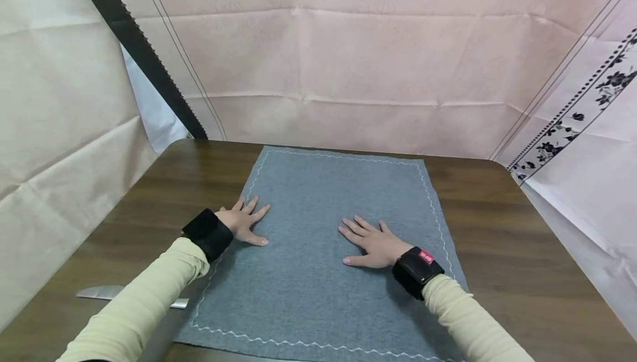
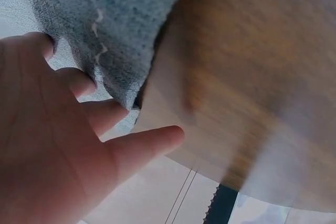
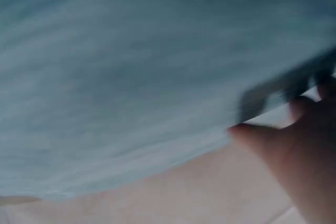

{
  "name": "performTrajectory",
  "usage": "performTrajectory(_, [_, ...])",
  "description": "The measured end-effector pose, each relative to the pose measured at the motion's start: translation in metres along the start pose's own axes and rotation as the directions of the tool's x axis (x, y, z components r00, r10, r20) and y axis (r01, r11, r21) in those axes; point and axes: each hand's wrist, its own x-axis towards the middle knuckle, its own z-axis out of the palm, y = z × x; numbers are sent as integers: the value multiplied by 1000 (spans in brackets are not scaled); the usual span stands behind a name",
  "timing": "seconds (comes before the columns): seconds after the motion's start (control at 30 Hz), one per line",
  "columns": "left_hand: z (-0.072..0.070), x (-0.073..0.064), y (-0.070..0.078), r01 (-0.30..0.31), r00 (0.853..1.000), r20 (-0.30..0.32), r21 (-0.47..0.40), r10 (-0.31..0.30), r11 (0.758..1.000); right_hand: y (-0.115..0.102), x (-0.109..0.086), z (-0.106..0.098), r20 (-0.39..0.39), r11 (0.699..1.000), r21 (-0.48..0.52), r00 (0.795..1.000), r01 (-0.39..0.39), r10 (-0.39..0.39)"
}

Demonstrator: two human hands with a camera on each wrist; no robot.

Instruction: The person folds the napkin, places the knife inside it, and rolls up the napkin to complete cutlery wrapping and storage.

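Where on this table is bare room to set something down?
Bare room: between the cloth, the right sleeve and the right edge of the table; also left of the cloth, beyond the left hand. Crowded: near left, where the left sleeve crosses a silver object.

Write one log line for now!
blue cloth: laid on table; left hand: spread over left border; right hand: spread over cloth; silver strip: left of cloth

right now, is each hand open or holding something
Left hand: open, fingers spread, holding nothing.
Right hand: open over the cloth, holding nothing.
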Motion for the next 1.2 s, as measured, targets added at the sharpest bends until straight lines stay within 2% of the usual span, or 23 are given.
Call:
performTrajectory(0.13, [-2, 2, 1, -5, 1000, 2, 3, 5, 1000, -3, -1, -6, 56, 997, -4, 995, -79, 79])
performTrajectory(0.33, [-5, 0, -1, -9, 1000, -12, -23, 9, 1000, 30, -30, -16, 91, 969, 58, 968, -239, 233])
performTrajectory(0.47, [-7, -7, -1, -23, 998, -54, -19, 22, 1000, 50, -53, -15, 82, 950, 80, 952, -302, 295])
performTrajectory(0.53, [-8, -10, 3, -36, 995, -96, 37, 39, 999, 56, -61, -14, 83, 944, 83, 946, -319, 313])
performTrajectory(0.6, [-9, -12, 10, -72, 986, -141, 102, 86, 992, 59, -65, -14, 81, 941, 96, 945, -324, 317])
performTrajectory(0.67, [-9, -11, 21, -141, 972, -165, 145, 165, 979, 60, -67, -13, 82, 939, 105, 944, -327, 319])
performTrajectory(0.77, [-7, -6, 39, -265, 952, -118, 137, 282, 954, 59, -68, -13, 83, 939, 108, 944, -327, 320])
performTrajectory(0.83, [-4, -1, 47, -306, 946, -73, 104, 314, 946, 59, -69, -13, 85, 937, 104, 941, -334, 326])
performTrajectory(0.9, [1, 2, 50, -318, 945, -51, 97, 324, 943, 59, -71, -13, 85, 934, 104, 939, -340, 333])
performTrajectory(0.97, [5, 4, 48, -317, 943, -69, 100, 325, 943, 58, -74, -13, 82, 933, 116, 939, -341, 333])
performTrajectory(1.07, [11, 0, 37, -337, 933, -102, 87, 345, 938, 56, -77, -13, 83, 928, 121, 936, -351, 343])
performTrajectory(1.13, [15, -8, 28, -358, 922, -126, 78, 366, 930, 55, -78, -12, 87, 927, 119, 933, -357, 348])
performTrajectory(1.2, [18, -18, 19, -383, 903, -170, 97, 394, 919, 53, -78, -11, 89, 925, 116, 931, -362, 353])
